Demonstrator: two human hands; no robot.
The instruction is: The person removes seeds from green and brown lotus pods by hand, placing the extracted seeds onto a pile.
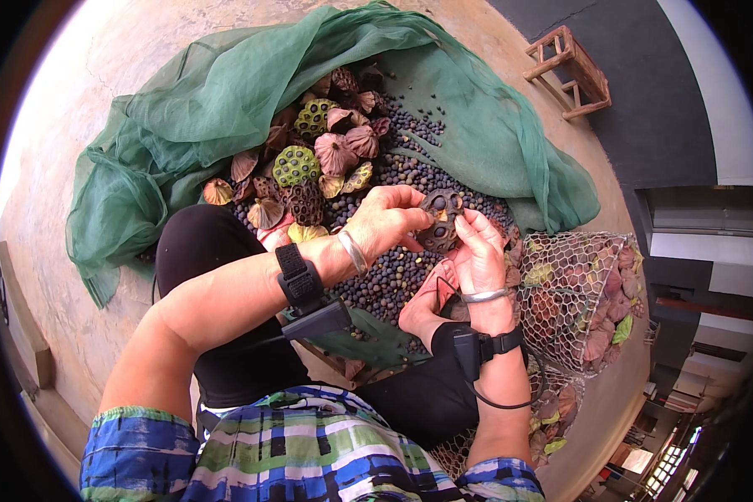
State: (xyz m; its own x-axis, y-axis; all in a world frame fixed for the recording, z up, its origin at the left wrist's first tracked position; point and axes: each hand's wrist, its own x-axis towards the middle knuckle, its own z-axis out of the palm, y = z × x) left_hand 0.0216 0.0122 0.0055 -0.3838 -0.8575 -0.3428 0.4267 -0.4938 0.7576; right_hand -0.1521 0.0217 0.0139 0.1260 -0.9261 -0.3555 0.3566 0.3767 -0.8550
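Between my two hands is a dark brown lotus seed pod (438, 233), its face turned up with seeds in several of its holes. My left hand (394, 216) grips the pod's left edge, with thumb and fingers at its face. On the other side, my right hand (480, 246) holds the pod's right edge. Beneath them spreads a heap of loose dark lotus seeds (383, 282). Beyond my left hand lies a pile of pods, some dried and brown, others green like one seed pod (296, 165) with seeds in its face.
Green mesh netting (226, 94) surrounds the seeds and pods. A wire mesh basket (555, 288) of pod husks stands at right, with another basket (555, 383) nearer me. A wooden stool (571, 72) stands at upper right. My foot (423, 301) rests among the seeds.
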